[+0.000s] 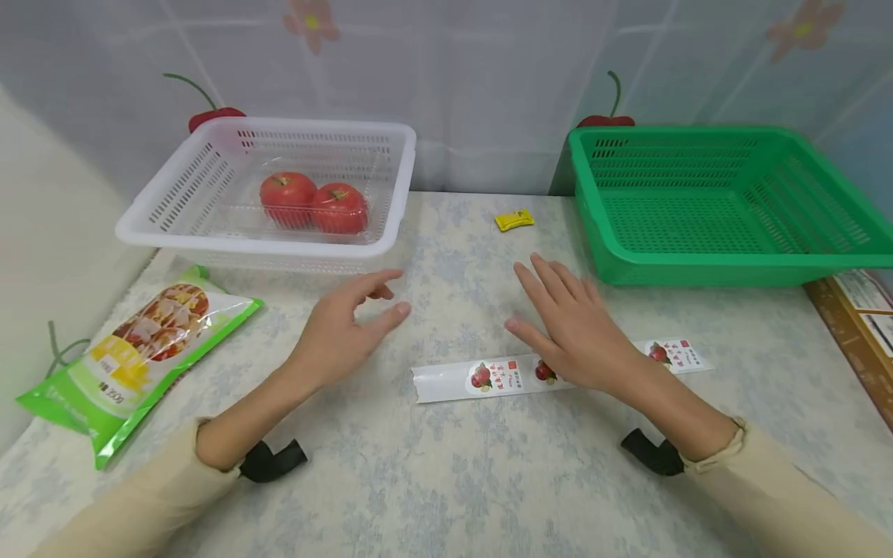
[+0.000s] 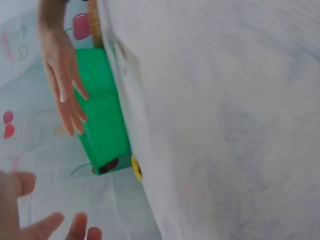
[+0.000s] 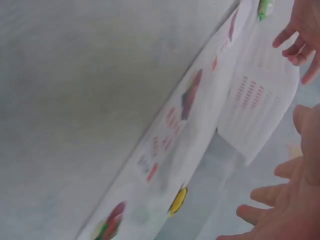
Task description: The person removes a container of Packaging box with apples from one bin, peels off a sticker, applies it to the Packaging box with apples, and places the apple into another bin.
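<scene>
My left hand (image 1: 349, 325) holds nothing, fingers loosely bent and thumb apart, just in front of a white basket (image 1: 265, 246). Two tomatoes (image 1: 287, 198) sit in a clear plastic box (image 1: 240, 217) inside that basket. My right hand (image 1: 582, 337) is spread with straight fingers over a white paper strip (image 1: 446, 384) printed with red fruit, hiding part of it. In the right wrist view that hand (image 3: 285, 195) appears raised above the table. A small yellow packet (image 1: 515, 220) lies beyond the fingertips. A green and white food bag (image 1: 149, 349) lies to the left.
At the back right stands a green basket (image 1: 691, 267) with slotted walls. Along the right table edge is a brown item (image 1: 847, 333) with white labels. A curtain (image 1: 481, 93) hangs behind the patterned tablecloth (image 1: 446, 496).
</scene>
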Available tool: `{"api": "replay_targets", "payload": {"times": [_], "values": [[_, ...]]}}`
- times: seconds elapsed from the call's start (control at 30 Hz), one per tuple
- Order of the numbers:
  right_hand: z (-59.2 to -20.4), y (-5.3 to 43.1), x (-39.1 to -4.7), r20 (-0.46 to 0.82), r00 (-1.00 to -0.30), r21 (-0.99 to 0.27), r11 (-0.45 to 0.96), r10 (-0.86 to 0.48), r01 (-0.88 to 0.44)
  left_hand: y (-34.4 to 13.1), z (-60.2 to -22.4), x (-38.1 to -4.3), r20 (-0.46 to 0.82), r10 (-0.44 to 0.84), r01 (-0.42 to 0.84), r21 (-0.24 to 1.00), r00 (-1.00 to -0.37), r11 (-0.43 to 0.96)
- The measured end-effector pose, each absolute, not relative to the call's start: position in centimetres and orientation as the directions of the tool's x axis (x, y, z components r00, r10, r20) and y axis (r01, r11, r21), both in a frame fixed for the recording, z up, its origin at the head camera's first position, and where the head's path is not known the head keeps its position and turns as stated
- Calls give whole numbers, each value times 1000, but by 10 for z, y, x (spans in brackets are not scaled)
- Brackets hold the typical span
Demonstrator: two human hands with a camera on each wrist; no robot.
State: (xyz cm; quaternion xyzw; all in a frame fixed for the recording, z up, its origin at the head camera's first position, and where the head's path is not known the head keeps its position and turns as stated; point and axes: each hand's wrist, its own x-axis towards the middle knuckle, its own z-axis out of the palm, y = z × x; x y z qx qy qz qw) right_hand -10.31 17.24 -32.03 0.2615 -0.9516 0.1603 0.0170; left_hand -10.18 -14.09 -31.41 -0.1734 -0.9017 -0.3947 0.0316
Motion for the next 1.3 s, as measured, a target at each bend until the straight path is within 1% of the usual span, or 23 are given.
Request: {"api": "replay_targets", "payload": {"times": [0.1,0.2,0.27,0.37,0.43,0.5,0.57,0.63,0.7,0.8,0.9,1.0,1.03,1.17,1.23,1.3], "values": [[-314,161,-108,183,-851,-354,774,-493,-525,-145,-308,-105,176,126,216,816,-976,537],[-304,147,-109,226,-846,-422,734,-483,-532,-149,-305,-108,133,-17,106,858,-991,503],[-299,137,-109,255,-842,-470,700,-476,-538,-152,-303,-110,76,-93,26,893,-993,449],[-291,118,-111,316,-830,-539,633,-460,-556,-158,-300,-116,-34,-173,-84,954,-984,289],[-285,104,-116,358,-821,-582,582,-444,-568,-163,-300,-121,-101,-211,-141,973,-972,184],[-279,90,-122,376,-825,-637,529,-422,-561,-167,-301,-125,-139,-242,-174,976,-960,129],[-272,76,-129,368,-837,-706,464,-405,-535,-170,-303,-128,-158,-276,-195,974,-948,112],[-266,61,-136,332,-860,-780,399,-388,-482,-171,-306,-131,-152,-311,-192,976,-938,105],[-260,46,-143,283,-883,-838,352,-375,-418,-169,-307,-132,-150,-334,-181,982,-931,63],[-254,25,-153,210,-915,-892,315,-345,-323,-165,-307,-134,-149,-347,-151,988,-926,-21],[-251,5,-165,151,-939,-945,233,-309,-229,-163,-304,-135,-161,-336,-140,986,-928,-85],[-249,-16,-177,72,-962,-988,116,-263,-106,-164,-303,-135,-159,-323,-133,986,-933,-101],[-247,-22,-181,41,-967,-994,88,-253,-65,-164,-303,-135,-153,-326,-133,988,-933,-83],[-243,-44,-197,-80,-973,-995,75,-218,65,-163,-307,-134,-136,-353,-143,990,-926,-4],[-242,-53,-204,-135,-970,-985,129,-201,111,-162,-309,-134,-129,-372,-154,987,-919,37],[-241,-62,-210,-187,-965,-966,215,-183,146,-163,-309,-134,-127,-382,-152,988,-915,36]]}}
